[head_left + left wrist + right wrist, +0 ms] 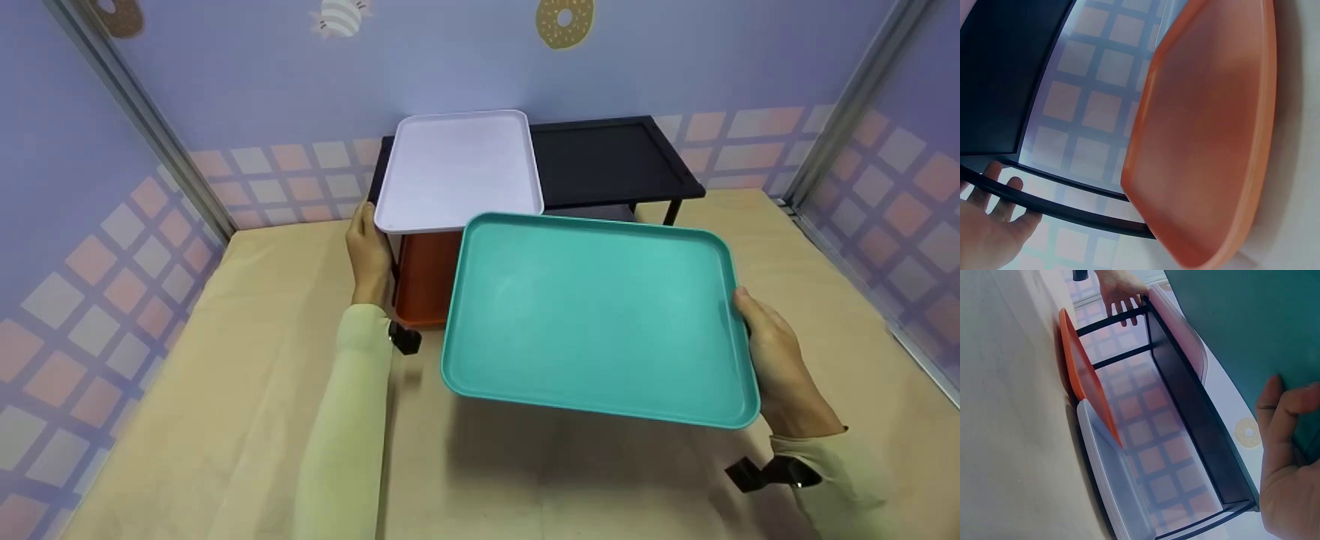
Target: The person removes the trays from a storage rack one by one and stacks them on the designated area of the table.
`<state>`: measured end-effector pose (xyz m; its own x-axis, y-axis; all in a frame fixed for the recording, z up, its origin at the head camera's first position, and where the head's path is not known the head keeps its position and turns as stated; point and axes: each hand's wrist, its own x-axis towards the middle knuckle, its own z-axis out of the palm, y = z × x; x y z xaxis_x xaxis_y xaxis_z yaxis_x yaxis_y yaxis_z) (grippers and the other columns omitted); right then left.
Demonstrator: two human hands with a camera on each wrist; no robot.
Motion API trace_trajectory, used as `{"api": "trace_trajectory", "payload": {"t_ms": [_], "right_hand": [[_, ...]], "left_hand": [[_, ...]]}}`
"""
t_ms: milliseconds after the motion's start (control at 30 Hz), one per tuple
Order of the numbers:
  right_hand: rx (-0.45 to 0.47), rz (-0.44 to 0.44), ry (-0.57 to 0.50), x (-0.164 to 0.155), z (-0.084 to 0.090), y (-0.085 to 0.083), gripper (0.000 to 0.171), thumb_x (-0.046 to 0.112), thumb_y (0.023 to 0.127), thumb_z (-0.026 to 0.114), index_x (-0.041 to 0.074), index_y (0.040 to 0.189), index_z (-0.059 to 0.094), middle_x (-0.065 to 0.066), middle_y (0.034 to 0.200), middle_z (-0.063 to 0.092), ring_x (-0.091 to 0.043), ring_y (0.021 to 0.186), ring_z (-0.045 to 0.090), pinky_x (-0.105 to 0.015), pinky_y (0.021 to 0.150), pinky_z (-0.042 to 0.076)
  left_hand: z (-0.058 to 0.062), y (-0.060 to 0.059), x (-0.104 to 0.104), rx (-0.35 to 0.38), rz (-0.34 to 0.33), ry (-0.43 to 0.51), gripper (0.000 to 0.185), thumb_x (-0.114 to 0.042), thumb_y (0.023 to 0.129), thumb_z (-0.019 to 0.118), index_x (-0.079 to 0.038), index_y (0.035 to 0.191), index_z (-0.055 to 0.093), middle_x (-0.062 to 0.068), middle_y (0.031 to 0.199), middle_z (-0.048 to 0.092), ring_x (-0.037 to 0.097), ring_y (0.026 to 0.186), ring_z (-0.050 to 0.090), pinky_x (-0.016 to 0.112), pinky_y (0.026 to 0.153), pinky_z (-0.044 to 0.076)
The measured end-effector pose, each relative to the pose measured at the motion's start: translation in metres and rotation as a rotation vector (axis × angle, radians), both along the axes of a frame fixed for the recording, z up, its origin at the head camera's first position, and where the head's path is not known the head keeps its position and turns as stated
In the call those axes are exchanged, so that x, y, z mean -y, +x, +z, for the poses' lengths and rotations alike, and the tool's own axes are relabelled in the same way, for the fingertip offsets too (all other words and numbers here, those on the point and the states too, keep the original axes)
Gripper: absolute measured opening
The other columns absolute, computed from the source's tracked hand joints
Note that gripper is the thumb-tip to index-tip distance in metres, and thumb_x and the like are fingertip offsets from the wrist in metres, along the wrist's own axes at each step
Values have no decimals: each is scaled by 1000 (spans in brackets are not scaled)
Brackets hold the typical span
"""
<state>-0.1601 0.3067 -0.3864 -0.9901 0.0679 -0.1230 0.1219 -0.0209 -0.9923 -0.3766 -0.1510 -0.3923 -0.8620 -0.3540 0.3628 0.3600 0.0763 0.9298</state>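
Observation:
In the head view my right hand (784,364) grips the right edge of a teal tray (600,322), thumb at the rim. The tray hangs tilted above the tan surface, in front of a black rack (615,161). A lilac tray (461,169) lies on the left half of the rack's top. My left hand (369,251) rests at the rack's left end, beside that tray's near corner. Its fingers (1008,208) look spread and nearly straight against the black leg in the left wrist view; the thumb is hidden there.
Under the rack, an orange tray (1202,129) sits on the left, and a pale grey tray (1114,472) lies beside it on the right. Behind the rack stands a purple patterned wall (465,67). Side panels (97,300) flank the tan surface (225,420).

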Motion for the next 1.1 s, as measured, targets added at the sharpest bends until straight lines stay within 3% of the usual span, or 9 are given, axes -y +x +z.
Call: {"api": "trace_trajectory", "payload": {"t_ms": [133,367,533,767,1100], "right_hand": [[-1,18,13,2,-2,0,90,59,105,35,2,164,-3,-5,141,36,-7,113,53,-21,89,54],[-50,34,7,4,-4,0,83,54,108,35,-3,161,8,0,123,51,-7,105,62,-24,88,56],[-36,36,26,4,-4,0,86,56,107,35,-1,163,3,-6,134,42,-5,109,58,-22,89,54],[-32,41,21,5,-5,0,85,56,107,35,-1,163,6,0,127,49,-6,106,61,-24,88,56],[-40,53,25,7,-11,-3,86,55,107,35,-3,162,5,-6,134,43,-6,111,58,-22,91,53]], "left_hand": [[0,0,0,2,4,-3,44,-17,112,38,8,146,51,24,146,55,30,140,50,28,118,39],[-1,1,0,-4,4,-14,44,-18,112,37,6,146,51,23,146,56,29,140,51,27,117,39],[-1,1,1,-6,13,-18,44,-18,112,37,5,145,53,22,145,57,29,138,52,27,116,40],[0,1,0,0,32,-20,43,-17,111,38,5,143,56,23,142,59,29,135,54,28,115,41],[0,1,-1,-12,19,-30,44,-17,111,37,6,146,53,23,145,57,30,139,51,26,117,39]]}}
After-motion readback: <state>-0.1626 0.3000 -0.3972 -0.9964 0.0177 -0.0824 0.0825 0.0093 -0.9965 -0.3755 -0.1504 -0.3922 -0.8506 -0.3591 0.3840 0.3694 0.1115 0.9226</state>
